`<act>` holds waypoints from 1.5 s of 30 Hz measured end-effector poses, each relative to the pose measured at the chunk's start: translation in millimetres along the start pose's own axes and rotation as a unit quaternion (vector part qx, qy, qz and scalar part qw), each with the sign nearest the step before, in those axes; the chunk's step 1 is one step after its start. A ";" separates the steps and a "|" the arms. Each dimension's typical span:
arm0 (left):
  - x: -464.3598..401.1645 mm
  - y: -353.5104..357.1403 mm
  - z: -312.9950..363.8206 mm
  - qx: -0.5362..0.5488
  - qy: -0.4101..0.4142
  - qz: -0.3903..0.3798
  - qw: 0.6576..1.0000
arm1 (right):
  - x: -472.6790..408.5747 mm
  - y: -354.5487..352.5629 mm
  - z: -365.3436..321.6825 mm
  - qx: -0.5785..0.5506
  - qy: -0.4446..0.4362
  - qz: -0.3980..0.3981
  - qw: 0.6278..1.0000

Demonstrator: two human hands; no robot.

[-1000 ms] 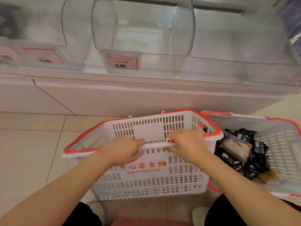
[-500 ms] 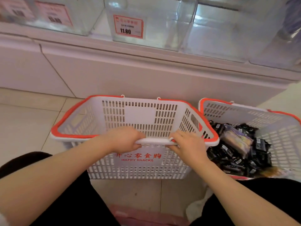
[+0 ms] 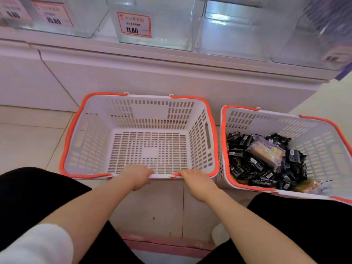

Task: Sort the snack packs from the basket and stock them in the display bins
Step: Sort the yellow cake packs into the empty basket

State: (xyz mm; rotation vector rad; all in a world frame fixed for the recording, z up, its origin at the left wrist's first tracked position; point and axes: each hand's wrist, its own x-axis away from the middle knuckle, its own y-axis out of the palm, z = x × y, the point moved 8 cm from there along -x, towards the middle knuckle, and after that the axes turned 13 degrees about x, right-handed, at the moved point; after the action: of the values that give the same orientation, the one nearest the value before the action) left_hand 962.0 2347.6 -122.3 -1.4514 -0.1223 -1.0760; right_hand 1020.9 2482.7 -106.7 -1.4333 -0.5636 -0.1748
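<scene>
My left hand (image 3: pixel 137 177) and right hand (image 3: pixel 196 182) gripped the empty basket's (image 3: pixel 137 115) near rim; sorting from the full basket (image 3: pixel 314 130) came next.

The floor (image 3: pixel 28 141) is of pale square tiles with thin grey joints. Behind stands a white cabinet base (image 3: pixel 152 77), with a dark slanting seam on its left part. A red-framed price tag (image 3: pixel 134 25) shows the number 11.80, and another tag (image 3: pixel 52 15) to its left shows 15.80. At the bottom edge lies a pink strip (image 3: pixel 167 242) across the floor. A white shoe tip (image 3: pixel 219 234) shows just beside black trousers (image 3: pixel 34 197)
</scene>
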 end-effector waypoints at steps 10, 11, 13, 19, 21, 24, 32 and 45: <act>-17.2 -24.2 35.4 0.036 0.021 0.075 0.996 | 1.3 -24.2 66.0 -0.068 0.006 -0.035 0.997; -18.0 -34.0 56.0 0.036 0.061 0.099 0.993 | 4.5 -31.7 78.5 -0.069 -0.002 -0.048 0.996; -19.0 -52.9 98.7 0.055 0.140 0.131 0.980 | 14.9 -52.4 110.5 -0.066 -0.009 -0.053 0.996; -46.7 -93.9 201.5 0.133 0.244 0.131 0.952 | 67.7 -84.9 253.6 -0.219 0.149 0.009 0.964; -64.3 -100.3 229.0 0.132 0.257 0.118 0.950 | 87.5 -68.1 287.9 -0.358 0.198 0.030 0.912; -95.9 -98.9 259.3 0.113 0.259 0.079 0.956 | 105.0 -17.2 315.0 -0.421 0.250 0.038 0.871; -196.1 -61.6 270.1 0.037 0.076 -0.024 0.996 | 74.0 123.1 313.4 -0.425 0.253 -0.065 0.867; -273.8 -4.1 261.4 0.062 -0.066 -0.041 0.995 | 21.8 170.2 275.5 -0.040 0.049 -0.136 0.989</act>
State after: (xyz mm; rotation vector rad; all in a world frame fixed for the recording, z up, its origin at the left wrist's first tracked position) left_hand 943.7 2704.7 -246.6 -1.4155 -0.3406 -1.0203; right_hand 1042.8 2778.8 -237.9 -1.4134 -0.6760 -0.4878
